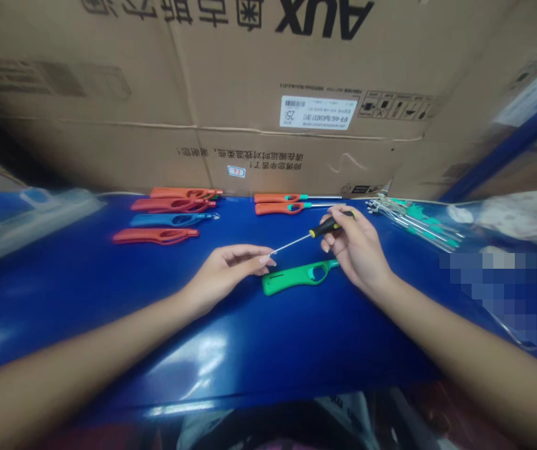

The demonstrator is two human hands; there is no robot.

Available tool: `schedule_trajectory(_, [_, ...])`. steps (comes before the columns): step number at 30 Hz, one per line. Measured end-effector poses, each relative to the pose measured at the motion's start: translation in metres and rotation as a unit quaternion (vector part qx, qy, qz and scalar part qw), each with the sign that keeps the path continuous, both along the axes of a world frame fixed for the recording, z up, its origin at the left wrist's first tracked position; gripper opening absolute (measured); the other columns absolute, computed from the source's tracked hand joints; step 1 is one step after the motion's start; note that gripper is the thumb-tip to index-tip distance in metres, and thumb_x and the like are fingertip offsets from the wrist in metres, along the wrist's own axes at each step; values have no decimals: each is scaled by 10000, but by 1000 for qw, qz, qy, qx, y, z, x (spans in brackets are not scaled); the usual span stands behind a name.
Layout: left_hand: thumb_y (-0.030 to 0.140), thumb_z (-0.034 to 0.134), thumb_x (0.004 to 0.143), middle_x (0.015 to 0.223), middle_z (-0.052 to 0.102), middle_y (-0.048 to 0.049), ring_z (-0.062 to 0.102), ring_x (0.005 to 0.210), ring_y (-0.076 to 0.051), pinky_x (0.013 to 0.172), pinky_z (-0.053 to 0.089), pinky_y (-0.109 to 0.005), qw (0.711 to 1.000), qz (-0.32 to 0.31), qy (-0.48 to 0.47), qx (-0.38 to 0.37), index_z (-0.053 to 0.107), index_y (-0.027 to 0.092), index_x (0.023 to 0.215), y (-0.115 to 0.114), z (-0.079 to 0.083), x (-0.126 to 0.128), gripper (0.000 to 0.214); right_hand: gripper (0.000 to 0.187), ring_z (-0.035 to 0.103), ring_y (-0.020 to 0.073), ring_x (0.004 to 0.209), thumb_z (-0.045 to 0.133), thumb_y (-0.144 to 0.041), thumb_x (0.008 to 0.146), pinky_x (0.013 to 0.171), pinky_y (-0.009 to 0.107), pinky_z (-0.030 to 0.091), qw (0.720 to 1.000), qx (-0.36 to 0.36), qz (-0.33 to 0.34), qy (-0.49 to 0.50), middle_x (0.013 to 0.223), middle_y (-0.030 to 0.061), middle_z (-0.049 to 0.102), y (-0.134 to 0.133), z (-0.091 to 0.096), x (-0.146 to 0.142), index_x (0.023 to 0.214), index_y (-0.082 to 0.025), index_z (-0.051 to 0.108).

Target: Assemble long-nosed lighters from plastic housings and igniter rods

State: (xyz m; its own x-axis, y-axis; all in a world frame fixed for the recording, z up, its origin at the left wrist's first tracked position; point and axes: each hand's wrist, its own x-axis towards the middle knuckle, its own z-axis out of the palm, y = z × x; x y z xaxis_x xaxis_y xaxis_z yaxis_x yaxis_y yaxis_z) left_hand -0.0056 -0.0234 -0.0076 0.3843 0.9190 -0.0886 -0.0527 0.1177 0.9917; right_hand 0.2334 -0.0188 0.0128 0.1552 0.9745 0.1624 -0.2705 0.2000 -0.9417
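My right hand (359,247) grips a screwdriver (321,230) by its black and yellow handle, its thin shaft slanting down to the left. The shaft's tip meets the pinched fingertips of my left hand (230,272). Whatever small thing those fingers may hold is too small to make out. Just below both hands, a green long-nosed lighter (287,281) lies on the blue table (193,350). A teal part shows at its trigger opening, and my right hand hides its nozzle end.
Red lighter bodies (155,235) and a blue one (165,219) lie at back left. Two orange lighters with metal nozzles (277,207) lie at back centre. Right of them is a pile of metal rods with teal parts (418,222). A cardboard box (230,94) stands behind.
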Motion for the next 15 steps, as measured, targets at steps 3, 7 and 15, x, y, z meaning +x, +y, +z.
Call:
schedule_trajectory(3, [376, 807, 800, 946, 787, -95, 719, 821, -168, 844, 576, -307, 1000, 4, -14, -6, 770, 138, 1036, 1, 0, 1, 338, 260, 483, 64, 516, 717, -386, 794, 453, 218, 477, 1000, 17, -20, -5, 832, -24, 606, 0, -1, 1, 905, -244, 530])
schedule_trajectory(7, [429, 751, 847, 900, 785, -104, 708, 759, -161, 776, 577, -293, 999, -31, -5, 1, 781, 124, 952, 1, 0, 1, 323, 251, 495, 64, 521, 701, -388, 820, 469, 225, 487, 998, 48, -23, -23, 851, -31, 605, -1, -1, 1, 925, -254, 517])
schedule_trajectory(15, [425, 724, 874, 888, 788, -86, 693, 725, -132, 748, 575, -257, 999, -37, 4, 16, 786, 132, 936, 1, 0, 1, 307, 202, 513, 70, 516, 688, -338, 834, 466, 234, 479, 998, 57, 6, -32, 833, -31, 607, -6, 0, -2, 932, -249, 535])
